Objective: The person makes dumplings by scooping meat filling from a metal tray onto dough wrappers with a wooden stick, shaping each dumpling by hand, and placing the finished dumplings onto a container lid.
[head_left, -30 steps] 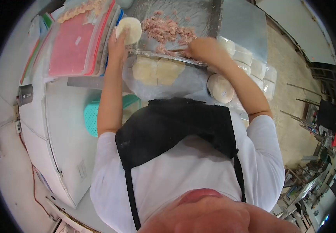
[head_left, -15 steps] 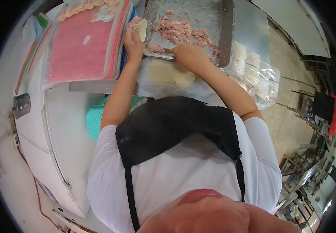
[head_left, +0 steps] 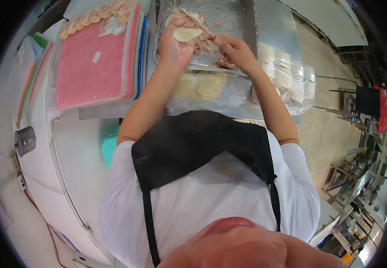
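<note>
Your left hand [head_left: 175,51]: fingers raised over the near left part of the tray, holding one pale dough wrapper [head_left: 187,34]; exact finger placement blurred. Your right hand [head_left: 238,51]: fingers closed on the near end of a thin stick-like tool [head_left: 201,26], which slants up and left past the wrapper. Its far end meets pinkish minced filling; you cannot tell whether that portion sits on dough or in the tray.

Metal tray [head_left: 250,31]: beneath both your hands, dark-rimmed, with loose minced filling [head_left: 202,46] spread in it.

Between tray and your body: pale wrappers [head_left: 211,85], overlapping, on clear plastic sheeting [head_left: 193,105].

To your right, beside the tray: white rounded pieces [head_left: 287,73], grouped in clear plastic. Surface [head_left: 277,27]: grey metal, visible beyond them.

To your left: stacked containers, the uppermost with a pink lid [head_left: 90,62]; a row of pleated dumplings [head_left: 97,17] along its far edge. Lower, partly hidden by your left arm: one turquoise perforated basket [head_left: 108,149].

On you: black apron [head_left: 202,143], white shirt [head_left: 220,201].
</note>
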The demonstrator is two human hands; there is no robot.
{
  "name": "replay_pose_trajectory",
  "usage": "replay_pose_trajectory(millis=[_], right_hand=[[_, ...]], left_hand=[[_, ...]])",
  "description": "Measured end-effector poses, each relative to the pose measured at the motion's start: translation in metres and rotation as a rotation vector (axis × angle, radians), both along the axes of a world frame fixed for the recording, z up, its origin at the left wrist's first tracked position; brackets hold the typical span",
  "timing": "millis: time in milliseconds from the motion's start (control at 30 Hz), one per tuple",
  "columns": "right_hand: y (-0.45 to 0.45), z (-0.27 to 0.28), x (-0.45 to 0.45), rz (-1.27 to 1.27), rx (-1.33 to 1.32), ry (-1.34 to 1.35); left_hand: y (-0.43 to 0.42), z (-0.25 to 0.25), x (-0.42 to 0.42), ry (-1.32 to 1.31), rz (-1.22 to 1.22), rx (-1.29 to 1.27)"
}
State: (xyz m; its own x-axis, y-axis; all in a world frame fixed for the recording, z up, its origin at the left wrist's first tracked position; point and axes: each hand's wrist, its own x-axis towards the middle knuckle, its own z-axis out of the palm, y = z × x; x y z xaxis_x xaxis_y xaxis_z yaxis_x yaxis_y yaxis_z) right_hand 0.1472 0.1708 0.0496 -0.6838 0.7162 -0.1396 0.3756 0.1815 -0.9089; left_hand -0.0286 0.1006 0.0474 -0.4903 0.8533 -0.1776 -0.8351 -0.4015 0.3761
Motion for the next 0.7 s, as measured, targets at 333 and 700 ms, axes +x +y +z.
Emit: replay_pose_trajectory(millis=[333,700], right_hand=[[-0.008,0.042,0.042,0.134,0.853,-0.217],[0.025,0.054,0.064,0.391,0.857,-0.115]], left_hand=[[0.005,0.013,0.016,-0.002,0.024,-0.053],[0.003,0.031,0.043,-0.051,0.149,-0.123]])
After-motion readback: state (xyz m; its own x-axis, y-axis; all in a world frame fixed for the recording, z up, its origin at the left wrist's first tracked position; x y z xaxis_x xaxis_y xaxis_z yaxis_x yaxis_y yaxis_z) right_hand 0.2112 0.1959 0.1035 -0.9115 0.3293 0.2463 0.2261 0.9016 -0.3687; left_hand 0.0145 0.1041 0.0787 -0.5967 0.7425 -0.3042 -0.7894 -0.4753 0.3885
